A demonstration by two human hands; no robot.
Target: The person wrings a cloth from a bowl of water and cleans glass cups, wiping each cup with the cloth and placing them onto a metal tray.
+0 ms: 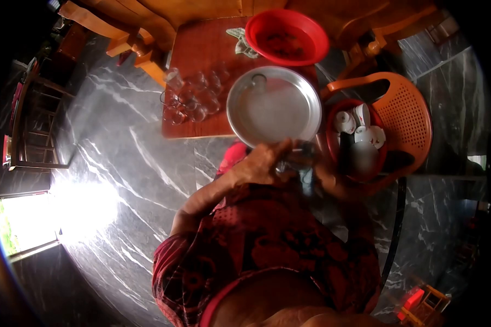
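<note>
My left hand (259,163) is closed around a clear drinking glass (301,153), just in front of the near rim of a round metal tray (273,117). To the glass's right is my right hand (330,177), dark and smeared, so its finger position is unclear. Something pale and bluish (306,182) shows below the glass between the hands; I cannot make out what it is. A faint round outline, perhaps a glass (258,82), appears near the tray's far side.
Several clear glasses (193,98) stand on the wooden table (202,46) to the left. A red basin (316,35) and a cloth (243,42) are at the back. An orange plastic chair (406,114) bears a red tub (379,166) with white cups (360,122).
</note>
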